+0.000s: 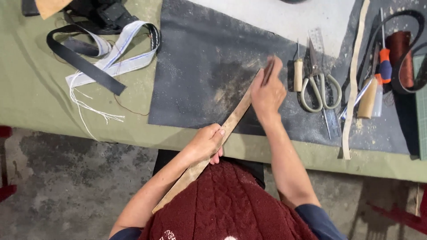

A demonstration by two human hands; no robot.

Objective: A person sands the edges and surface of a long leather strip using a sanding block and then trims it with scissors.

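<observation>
The left hand (205, 143) clamps its grip on the tan leather strip (231, 122) at the tabletop (40, 93) edge. Farther up, the right hand (267, 91) pinches a thin tool (268, 70) against the strip's end; steady pressure and short strokes seem best.

A long workbench covered in olive-green cloth (35, 93) is stretching across the upper part of the view, its front edge running slightly downward toward the right. A dark grey, scuffed rubbery mat (200, 58) is lying over the middle of the cloth, dusted with pale shavings, and a lighter grey sheet (284, 18) is overlapping it at the top. The corner of a green gridded cutting mat (421, 106) is showing at the far right edge. Below the bench, a rough, mottled grey concrete floor (71, 186) is spreading out, stained and uneven. Red pieces of furniture (5, 191) are poking in at the left and lower right margins. Soft, even light is falling over everything, casting only faint shadows.
</observation>
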